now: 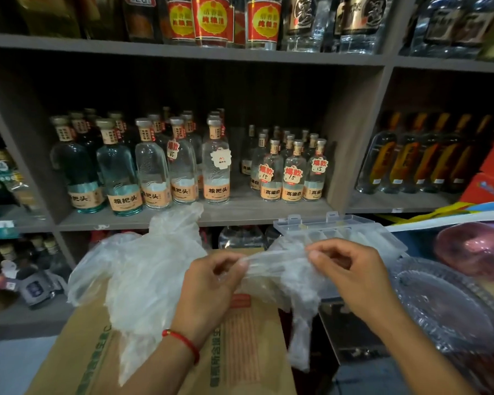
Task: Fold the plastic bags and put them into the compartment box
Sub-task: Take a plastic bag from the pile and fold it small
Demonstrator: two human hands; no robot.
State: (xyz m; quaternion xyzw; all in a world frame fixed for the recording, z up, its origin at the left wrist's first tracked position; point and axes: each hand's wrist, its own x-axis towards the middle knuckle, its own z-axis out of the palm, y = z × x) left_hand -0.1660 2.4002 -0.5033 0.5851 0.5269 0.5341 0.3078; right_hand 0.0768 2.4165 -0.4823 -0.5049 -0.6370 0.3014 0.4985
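A thin clear plastic bag point(285, 276) is stretched between both hands above a cardboard box. My left hand point(211, 283), with a red string at the wrist, pinches one end of it. My right hand point(345, 269) pinches the other end, and the rest of the bag hangs crumpled below. A heap of more translucent bags point(143, 269) lies to the left on the cardboard box point(240, 352). The clear compartment box point(340, 235) stands open just behind my right hand, its lid raised toward the shelf.
Grey shelves point(240, 215) packed with liquor bottles point(217, 172) fill the background right behind the work spot. A clear plastic domed lid point(445, 306) and a packaged pink item point(474, 252) lie at the right. More bottles stand low at the left.
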